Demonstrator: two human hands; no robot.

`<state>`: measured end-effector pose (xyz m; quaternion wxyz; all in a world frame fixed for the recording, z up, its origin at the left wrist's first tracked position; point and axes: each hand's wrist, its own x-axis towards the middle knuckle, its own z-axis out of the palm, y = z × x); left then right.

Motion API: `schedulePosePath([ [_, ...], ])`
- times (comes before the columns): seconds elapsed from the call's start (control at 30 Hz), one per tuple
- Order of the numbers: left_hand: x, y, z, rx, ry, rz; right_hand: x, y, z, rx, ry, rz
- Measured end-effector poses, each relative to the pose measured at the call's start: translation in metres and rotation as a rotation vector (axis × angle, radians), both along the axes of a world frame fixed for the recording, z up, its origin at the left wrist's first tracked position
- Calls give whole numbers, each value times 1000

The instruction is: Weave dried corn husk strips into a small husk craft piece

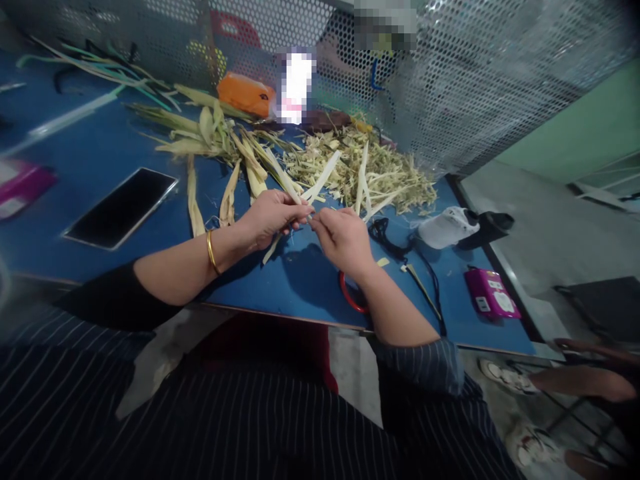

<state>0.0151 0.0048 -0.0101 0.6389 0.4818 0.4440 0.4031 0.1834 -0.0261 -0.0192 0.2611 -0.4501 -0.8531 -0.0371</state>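
Note:
My left hand, with a gold bangle at its wrist, pinches pale strips of dried husk above the blue table. Close beside it, my right hand has its fingers closed at the lower end of the same strips, nearly touching the left fingertips. The strips fan up and away from the fingers in a V. Beyond the hands lie a heap of shredded husk and a bundle of whole dried husks. A red ring-shaped handle is partly hidden behind my right forearm.
A dark-screened phone lies on the left. Along the back stand an orange pack and a perforated metal partition. At right are a black cord, a white cap-like item, a purple pack and a seated person's legs.

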Motion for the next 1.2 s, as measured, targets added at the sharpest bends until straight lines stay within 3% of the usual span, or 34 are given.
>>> schedulePosePath([
  [0.23, -4, 4, 0, 5, 6, -10, 3, -4, 6, -129, 128, 113],
  [0.33, -7, 8, 0, 16, 6, -59, 4, -1, 7, -316, 272, 74],
  [0.47, -9, 9, 8, -46, -4, -163, 8, 8, 5, -603, 762, -64],
  [0.57, -8, 6, 11, -47, 33, -222, 8, 13, 1, -719, 1122, -95],
  [0.63, -7, 3, 10, 2, 77, -254, 6, 14, -3, -747, 1218, -86],
  [0.83, -5, -1, 5, 106, 220, -249, -1, 15, -9, -640, 1228, -155],
  [0.93, -5, -3, 8, 119, 256, -265, 3, 12, -3, -645, 1062, -209],
  [1.0, -5, -4, 11, 142, 278, -251, 6, 7, 3, -462, 909, -262],
  [1.1, -6, -6, 11, 208, 325, -247, 8, 0, 11, -38, 720, -264],
  [1.13, -6, -6, 11, 231, 343, -266, 7, -1, 12, 26, 667, -216],
  [1.2, -5, -7, 8, 272, 373, -308, 5, -1, 11, -25, 602, -79],
])
